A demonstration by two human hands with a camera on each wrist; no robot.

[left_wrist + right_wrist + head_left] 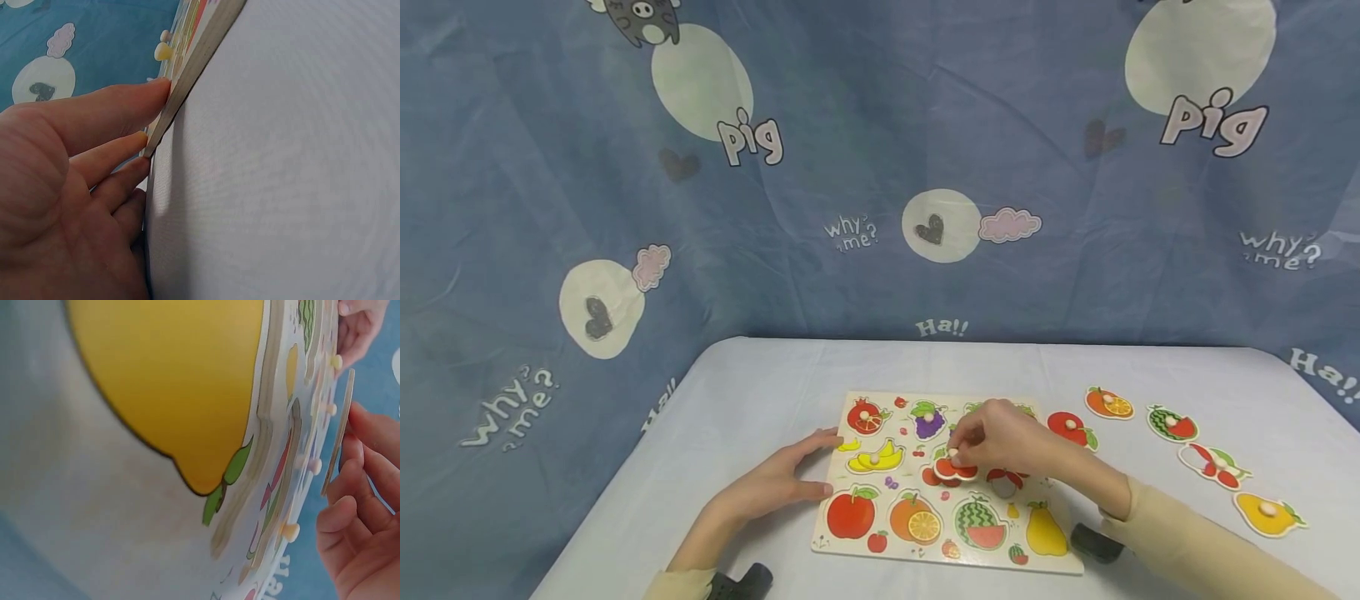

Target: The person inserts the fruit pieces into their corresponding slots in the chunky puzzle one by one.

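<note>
A wooden fruit puzzle board (1052, 562) lies on the white table. My right hand (1007, 437) pinches a red fruit puzzle piece (955, 472) with green leaves, just over the matching red picture in the board's middle row. In the right wrist view this piece (341, 434) appears edge-on, above the board's surface. My left hand (775, 485) touches the board's left edge with thumb and fingertips, its fingers fairly straight. The left wrist view shows the thumb (125, 106) against the board's side (206, 47). Knobbed pomegranate (865, 417), grape (928, 422) and banana (872, 460) pieces sit in the board.
Right of the board lie loose pieces: an apple (1067, 429), an orange (1109, 403), a watermelon (1172, 424), a red-and-white fruit (1213, 465) and a yellow pear (1266, 513). A blue printed curtain (850, 292) hangs behind the table (760, 392).
</note>
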